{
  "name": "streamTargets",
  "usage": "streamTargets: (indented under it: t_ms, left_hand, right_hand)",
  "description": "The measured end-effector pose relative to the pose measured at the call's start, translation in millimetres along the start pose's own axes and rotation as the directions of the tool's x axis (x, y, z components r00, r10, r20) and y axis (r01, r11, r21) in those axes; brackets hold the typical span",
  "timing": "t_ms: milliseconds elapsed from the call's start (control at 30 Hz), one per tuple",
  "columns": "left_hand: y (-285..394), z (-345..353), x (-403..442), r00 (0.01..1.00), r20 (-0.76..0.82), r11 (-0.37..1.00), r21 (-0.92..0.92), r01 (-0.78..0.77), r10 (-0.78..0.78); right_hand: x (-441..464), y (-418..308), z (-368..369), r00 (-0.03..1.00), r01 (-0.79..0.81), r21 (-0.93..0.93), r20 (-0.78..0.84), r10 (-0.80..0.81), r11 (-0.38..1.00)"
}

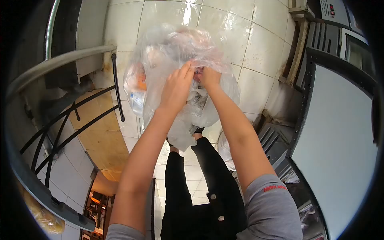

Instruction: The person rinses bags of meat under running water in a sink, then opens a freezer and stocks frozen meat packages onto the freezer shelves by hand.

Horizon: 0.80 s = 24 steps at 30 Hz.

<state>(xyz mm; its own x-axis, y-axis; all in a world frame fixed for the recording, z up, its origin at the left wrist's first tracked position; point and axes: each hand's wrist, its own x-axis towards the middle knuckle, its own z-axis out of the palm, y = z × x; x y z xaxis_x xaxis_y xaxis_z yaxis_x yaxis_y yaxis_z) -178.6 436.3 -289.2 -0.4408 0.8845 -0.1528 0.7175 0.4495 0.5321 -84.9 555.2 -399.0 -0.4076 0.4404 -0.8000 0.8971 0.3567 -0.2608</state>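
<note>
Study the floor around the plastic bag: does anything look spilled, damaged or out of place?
No clear spill shows around the plastic bag, but brownish stains mark the tiled floor beside the wooden stand at right, standing out against its pale surface; their cause is unclear.

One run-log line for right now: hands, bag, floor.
left hand: touching clear plastic bag | right hand: at bag's opening, grip unclear | bag: bulging, orange item inside | floor: light tiles
</note>
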Motion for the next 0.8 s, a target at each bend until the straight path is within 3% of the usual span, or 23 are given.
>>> streamTargets:
  t_ms: [67, 100, 133, 167, 200, 300, 367, 467, 600, 667, 733, 767, 800]
  left_hand:
    - [-4, -11, 2, 0.998, 0.036, 0.998, -0.025, -0.050, 0.051]
    - [-7, -10, 2, 0.998, 0.027, 0.998, -0.025, -0.050, 0.050]
    - [-9, -4, -3, 0.946, 0.325, 1.000, -0.003, -0.012, 0.013]
    - [-10, 1, -10, 0.885, 0.465, 1.000, 0.014, 0.005, -0.011]
    - [-11, 5, -17, 0.803, 0.595, 0.999, 0.036, 0.017, -0.035]
    - [-5, 16, -38, 0.784, 0.616, 0.996, 0.070, 0.048, -0.081]
    - [-1, 20, -48, 0.914, 0.401, 0.993, -0.069, 0.092, -0.057]
    - [4, 28, -60, 0.940, 0.339, 0.992, -0.109, 0.065, -0.024]
    - [19, 26, -84, 0.903, 0.415, 0.976, -0.127, 0.177, -0.109]
    - [22, 37, -108, 0.935, 0.328, 0.938, -0.260, 0.228, -0.137]
    - [55, 17, -127, 0.946, 0.218, 0.925, -0.242, 0.292, -0.242]
    - [77, 2, -136, 0.917, 0.155, 0.838, -0.373, 0.398, -0.367]
    - [100, -10, -147, 0.870, 0.121, 0.721, -0.512, 0.468, -0.479]
  right_hand:
    - [-9, 3, 8, 0.997, 0.053, -0.027, -0.055, -0.054, 0.998]
    - [-6, 14, 33, 0.863, 0.415, -0.197, -0.224, -0.453, 0.888]
    - [-2, 26, 58, 0.552, 0.583, -0.490, -0.347, -0.758, 0.648]
    - [-2, 23, 68, 0.490, 0.597, -0.515, -0.373, -0.788, 0.615]
    - [-2, 13, 69, 0.544, 0.583, -0.472, -0.377, -0.749, 0.661]
    - [21, -12, 54, 0.727, 0.462, -0.393, -0.346, -0.593, 0.795]
    - [39, -31, 41, 0.805, 0.409, -0.378, -0.279, -0.523, 0.831]
    - [53, -36, 46, 0.880, 0.352, -0.373, -0.182, -0.439, 0.859]
    - [25, -6, 57, 0.896, 0.302, -0.369, -0.205, -0.394, 0.879]
    - [-6, 20, 51, 0.866, 0.295, -0.388, -0.278, -0.417, 0.873]
    - [-46, 57, 50, 0.780, 0.319, -0.430, -0.388, -0.491, 0.845]
    - [-69, 83, 58, 0.730, 0.382, -0.407, -0.417, -0.541, 0.830]
    - [-105, 100, 64, 0.786, 0.572, 0.292, -0.463, -0.410, 0.767]
